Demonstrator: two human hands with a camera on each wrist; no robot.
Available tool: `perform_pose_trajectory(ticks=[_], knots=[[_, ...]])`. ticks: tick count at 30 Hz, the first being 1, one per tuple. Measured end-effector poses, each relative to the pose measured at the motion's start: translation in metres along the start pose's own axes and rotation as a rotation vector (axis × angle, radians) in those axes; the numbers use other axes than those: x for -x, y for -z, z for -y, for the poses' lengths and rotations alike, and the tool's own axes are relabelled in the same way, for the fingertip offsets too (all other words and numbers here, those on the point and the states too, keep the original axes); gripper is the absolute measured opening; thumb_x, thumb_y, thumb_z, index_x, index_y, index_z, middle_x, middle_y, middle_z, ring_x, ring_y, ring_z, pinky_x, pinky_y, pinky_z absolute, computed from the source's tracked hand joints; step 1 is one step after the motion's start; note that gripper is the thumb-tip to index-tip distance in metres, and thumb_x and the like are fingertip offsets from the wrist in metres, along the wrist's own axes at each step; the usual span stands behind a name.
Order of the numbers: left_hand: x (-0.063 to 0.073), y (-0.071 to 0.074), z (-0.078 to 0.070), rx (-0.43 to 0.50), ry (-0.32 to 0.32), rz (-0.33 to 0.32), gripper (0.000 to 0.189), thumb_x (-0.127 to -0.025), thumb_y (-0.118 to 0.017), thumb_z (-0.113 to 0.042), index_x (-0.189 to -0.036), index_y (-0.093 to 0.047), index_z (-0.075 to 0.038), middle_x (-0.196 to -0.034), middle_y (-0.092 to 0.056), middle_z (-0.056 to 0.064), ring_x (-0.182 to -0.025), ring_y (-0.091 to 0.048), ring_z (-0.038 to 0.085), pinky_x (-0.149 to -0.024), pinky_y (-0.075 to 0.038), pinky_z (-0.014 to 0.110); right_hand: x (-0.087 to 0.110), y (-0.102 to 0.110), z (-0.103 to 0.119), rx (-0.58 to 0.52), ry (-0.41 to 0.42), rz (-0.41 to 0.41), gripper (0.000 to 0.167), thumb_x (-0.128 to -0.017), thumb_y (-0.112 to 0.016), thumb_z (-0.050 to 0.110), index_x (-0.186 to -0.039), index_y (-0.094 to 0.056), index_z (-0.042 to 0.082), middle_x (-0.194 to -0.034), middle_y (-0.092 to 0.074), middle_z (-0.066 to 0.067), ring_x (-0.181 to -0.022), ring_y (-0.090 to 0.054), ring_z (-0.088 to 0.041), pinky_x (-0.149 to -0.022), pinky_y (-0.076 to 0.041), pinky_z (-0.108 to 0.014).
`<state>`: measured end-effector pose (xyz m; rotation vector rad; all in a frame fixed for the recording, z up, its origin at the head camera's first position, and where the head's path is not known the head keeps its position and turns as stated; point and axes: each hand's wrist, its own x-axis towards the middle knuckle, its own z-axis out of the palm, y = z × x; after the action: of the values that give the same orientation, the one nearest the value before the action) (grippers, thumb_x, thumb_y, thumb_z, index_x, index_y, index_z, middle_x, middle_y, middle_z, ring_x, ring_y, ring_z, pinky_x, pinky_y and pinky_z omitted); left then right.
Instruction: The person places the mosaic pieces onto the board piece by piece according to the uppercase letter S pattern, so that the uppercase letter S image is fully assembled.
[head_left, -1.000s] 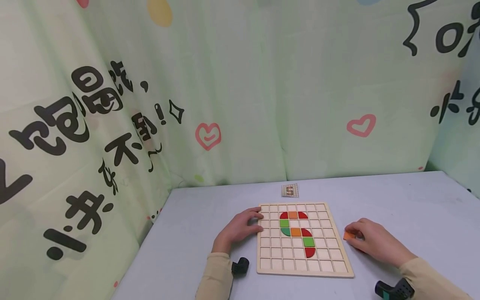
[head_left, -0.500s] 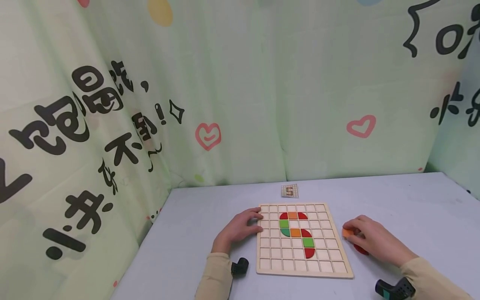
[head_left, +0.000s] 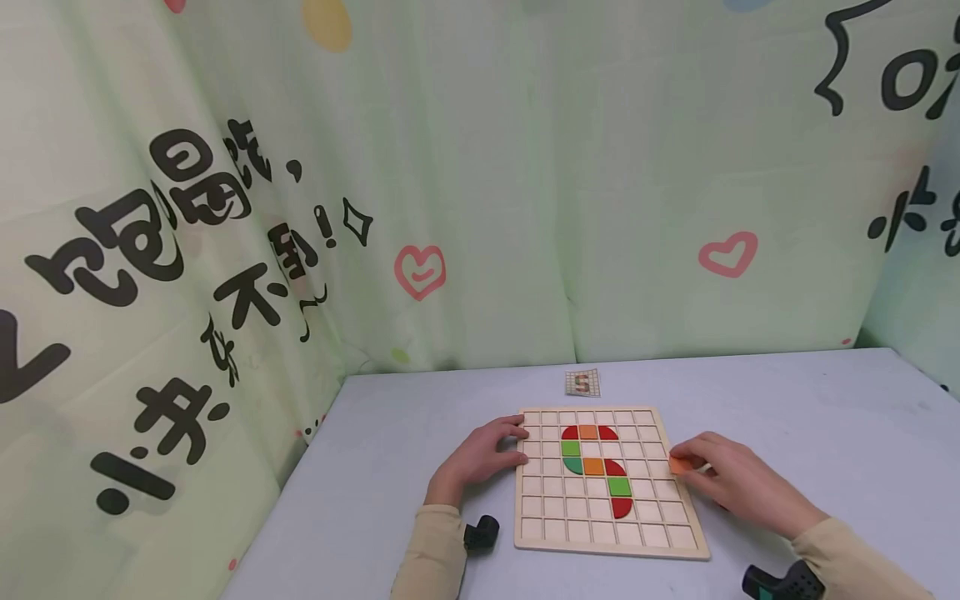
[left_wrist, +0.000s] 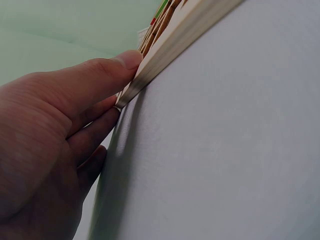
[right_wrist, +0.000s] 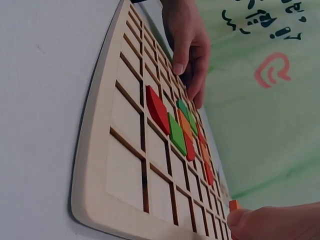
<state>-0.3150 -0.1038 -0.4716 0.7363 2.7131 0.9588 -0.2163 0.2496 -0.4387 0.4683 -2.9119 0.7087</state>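
Observation:
A wooden grid board lies on the table, with red, orange, green and teal pieces set in its cells as an S-like figure. My left hand rests at the board's left edge; in the left wrist view its thumb touches the rim. Between the thumb and fingers of my right hand is an orange piece, pinched over the board's right edge. The right wrist view shows only part of that hand and the tip of the orange piece.
Behind the board lies a small card printed with a grid and a figure. A pale curtain with writing and hearts hangs beyond the table. Each wrist wears a black device, such as the left one.
My right hand has carried the orange piece leftward from the table to the board's right edge. A red piece under that hand showed half a second ago and is now mostly hidden. My left hand stays put.

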Motion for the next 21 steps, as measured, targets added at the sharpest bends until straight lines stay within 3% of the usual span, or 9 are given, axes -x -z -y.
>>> perform_pose_trajectory(ticks=[10,21], knots=[[0.001,0.001,-0.001,0.008,-0.002,-0.005,0.038,-0.094,-0.07,-0.024,-0.128,-0.067,-0.008,-0.154,-0.048,0.006,-0.146,-0.041,0.026,-0.121,-0.035,0.044,-0.001,-0.001,0.019,-0.031,0.065,-0.026,0.024,-0.087,-0.077,0.015,-0.109,-0.073,0.009,-0.101,-0.065,0.007,-0.087,-0.063,-0.009,-0.072,-0.057,-0.026],[0.001,0.0,0.0,0.009,0.014,0.0,0.038,-0.093,-0.07,-0.025,-0.128,-0.067,-0.009,-0.154,-0.048,0.003,-0.146,-0.04,0.024,-0.121,-0.034,0.042,-0.008,-0.007,0.041,-0.084,0.096,0.048,0.024,-0.088,-0.076,0.018,-0.111,-0.073,0.011,-0.103,-0.065,0.007,-0.091,-0.063,-0.01,-0.077,-0.058,-0.028]])
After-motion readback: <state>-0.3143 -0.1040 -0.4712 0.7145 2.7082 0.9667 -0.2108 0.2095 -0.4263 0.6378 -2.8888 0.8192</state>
